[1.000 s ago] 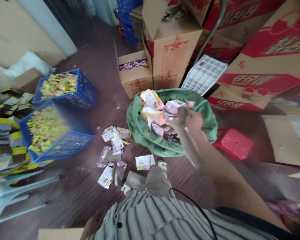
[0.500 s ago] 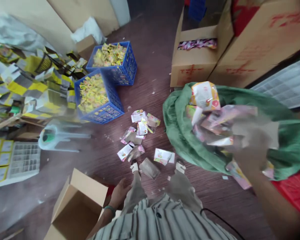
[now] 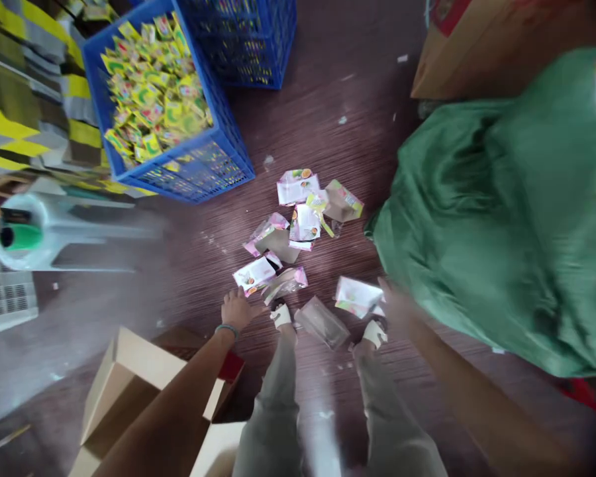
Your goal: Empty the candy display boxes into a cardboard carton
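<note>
Several pink, white and clear snack packets (image 3: 298,225) lie scattered on the dark floor in front of my feet. My left hand (image 3: 238,309) reaches down to the packet (image 3: 255,274) nearest my left foot, its fingers apart and touching the packet's edge. My right hand (image 3: 396,303) is low beside another packet (image 3: 357,296) near my right foot, blurred by motion, so its fingers cannot be made out. A big green sack (image 3: 496,212) bulges at the right.
A blue crate (image 3: 179,175) full of yellow packets stands at upper left, a second blue crate (image 3: 258,46) behind it. An open cardboard box (image 3: 124,371) sits at lower left. A pale plastic stool (image 3: 54,232) lies at left. Cartons (image 3: 477,46) stand at upper right.
The view has tilted down toward the floor. My right hand has left the green sack and dropped beside my right foot. My left hand has reached forward to the packets.
</note>
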Action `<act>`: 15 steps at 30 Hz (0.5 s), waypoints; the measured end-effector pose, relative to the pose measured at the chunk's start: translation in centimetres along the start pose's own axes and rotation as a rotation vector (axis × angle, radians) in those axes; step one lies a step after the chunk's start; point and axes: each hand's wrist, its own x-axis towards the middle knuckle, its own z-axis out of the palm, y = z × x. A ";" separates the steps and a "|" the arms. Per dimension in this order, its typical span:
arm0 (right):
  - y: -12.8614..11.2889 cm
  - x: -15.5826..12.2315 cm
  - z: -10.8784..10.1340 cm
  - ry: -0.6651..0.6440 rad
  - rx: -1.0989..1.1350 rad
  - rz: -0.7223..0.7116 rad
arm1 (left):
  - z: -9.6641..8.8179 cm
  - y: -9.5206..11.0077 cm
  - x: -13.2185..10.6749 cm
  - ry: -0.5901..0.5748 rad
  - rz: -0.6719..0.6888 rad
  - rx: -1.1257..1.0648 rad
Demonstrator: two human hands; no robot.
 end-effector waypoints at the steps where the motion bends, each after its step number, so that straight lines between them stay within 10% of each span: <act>1: 0.1 1.8 1.5 -0.039 -0.022 0.012 | 1.0 0.7 1.8 0.007 0.011 0.008; 9: 3.5 10.8 15.3 -0.193 -0.205 0.069 | 13.2 5.7 14.3 0.031 0.031 0.104; 15: 6.2 13.7 20.9 -0.272 -0.170 0.137 | 15.2 3.6 21.9 0.033 -0.130 0.015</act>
